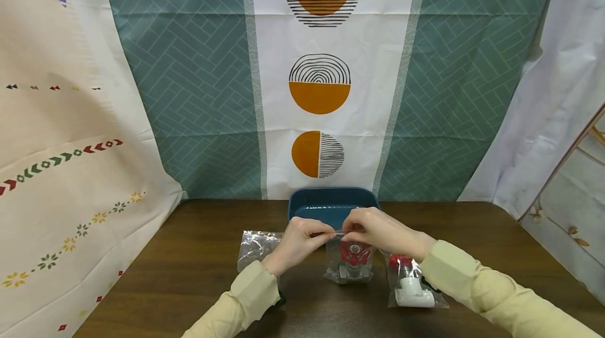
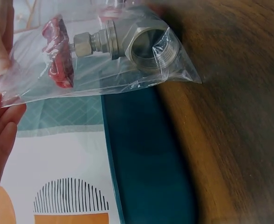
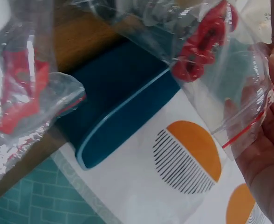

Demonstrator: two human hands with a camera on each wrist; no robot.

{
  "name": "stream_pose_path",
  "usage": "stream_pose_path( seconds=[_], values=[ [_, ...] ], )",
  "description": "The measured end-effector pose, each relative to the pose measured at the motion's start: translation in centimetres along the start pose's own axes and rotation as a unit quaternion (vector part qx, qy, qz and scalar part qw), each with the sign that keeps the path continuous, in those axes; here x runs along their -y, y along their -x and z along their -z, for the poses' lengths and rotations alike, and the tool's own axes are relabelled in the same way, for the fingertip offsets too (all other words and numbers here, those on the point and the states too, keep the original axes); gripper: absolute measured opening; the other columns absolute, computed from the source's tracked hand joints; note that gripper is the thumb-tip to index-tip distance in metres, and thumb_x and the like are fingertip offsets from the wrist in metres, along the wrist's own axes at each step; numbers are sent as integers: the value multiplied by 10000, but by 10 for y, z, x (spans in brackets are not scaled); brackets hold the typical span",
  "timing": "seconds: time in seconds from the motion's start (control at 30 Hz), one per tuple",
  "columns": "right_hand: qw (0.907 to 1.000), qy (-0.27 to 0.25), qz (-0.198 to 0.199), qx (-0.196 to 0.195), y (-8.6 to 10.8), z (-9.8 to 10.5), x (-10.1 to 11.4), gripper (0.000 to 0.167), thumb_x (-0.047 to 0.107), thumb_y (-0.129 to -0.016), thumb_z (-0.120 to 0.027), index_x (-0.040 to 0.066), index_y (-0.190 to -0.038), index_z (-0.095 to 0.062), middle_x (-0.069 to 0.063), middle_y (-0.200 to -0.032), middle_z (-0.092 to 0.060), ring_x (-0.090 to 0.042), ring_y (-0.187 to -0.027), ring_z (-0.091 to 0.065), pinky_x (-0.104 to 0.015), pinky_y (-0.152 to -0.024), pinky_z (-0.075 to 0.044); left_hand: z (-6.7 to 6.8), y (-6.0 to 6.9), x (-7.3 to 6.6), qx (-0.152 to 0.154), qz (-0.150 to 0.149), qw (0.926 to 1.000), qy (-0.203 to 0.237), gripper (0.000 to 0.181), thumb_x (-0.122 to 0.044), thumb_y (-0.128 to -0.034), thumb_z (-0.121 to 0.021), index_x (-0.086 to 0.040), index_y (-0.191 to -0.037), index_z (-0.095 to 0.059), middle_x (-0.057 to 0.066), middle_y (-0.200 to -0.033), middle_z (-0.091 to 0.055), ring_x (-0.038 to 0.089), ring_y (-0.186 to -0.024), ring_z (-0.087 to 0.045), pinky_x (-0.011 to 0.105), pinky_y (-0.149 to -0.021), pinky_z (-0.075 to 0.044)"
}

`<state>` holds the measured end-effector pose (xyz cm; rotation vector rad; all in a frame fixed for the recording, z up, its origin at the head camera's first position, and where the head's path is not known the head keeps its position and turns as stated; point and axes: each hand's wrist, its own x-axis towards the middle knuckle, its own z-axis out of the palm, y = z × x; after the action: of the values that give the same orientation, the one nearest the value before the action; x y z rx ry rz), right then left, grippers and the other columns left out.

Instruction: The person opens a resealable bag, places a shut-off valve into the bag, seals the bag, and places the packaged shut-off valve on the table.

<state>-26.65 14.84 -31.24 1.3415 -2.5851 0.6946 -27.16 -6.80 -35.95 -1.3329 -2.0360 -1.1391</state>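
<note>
A metal valve with a red handwheel is inside a clear zip bag. Its threaded metal body shows well in the left wrist view. The bag hangs upright in front of a dark blue tray. My left hand pinches the bag's top edge at its left side. At the other side of that edge, my right hand pinches it between thumb and fingers. A red zip strip runs along the top in the right wrist view.
Right of the valve, a second clear bag holds a white plastic pipe fitting with a red handle. Another clear bag lies at the left, partly behind my left hand. Patterned cloth hangs behind the brown table.
</note>
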Motion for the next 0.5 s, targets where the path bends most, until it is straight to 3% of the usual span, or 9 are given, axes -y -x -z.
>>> stream_pose_path(
  seconds=[0.17, 0.5],
  values=[
    [9995, 82, 218, -219, 5, -2, -3, 43, 129, -813, -689, 142, -843, -661, 137, -783, -543, -23, -642, -490, -177, -540, -445, 0, 0, -1, 4, 93, 9999, 74, 81, -40, -833, -647, -22, -879, -712, -1, -837, -666, 6, -714, -581, 170, -587, -471],
    [9964, 383, 467, -588, 5, -5, -2, 53, 57, -788, -699, 96, -819, -680, 89, -756, -580, -22, -617, -490, -170, -529, -435, 1, 1, 0, 38, 4, 10000, 14, 83, -19, -820, -654, -29, -877, -714, 12, -823, -668, 6, -700, -583, 162, -579, -465]
  ],
)
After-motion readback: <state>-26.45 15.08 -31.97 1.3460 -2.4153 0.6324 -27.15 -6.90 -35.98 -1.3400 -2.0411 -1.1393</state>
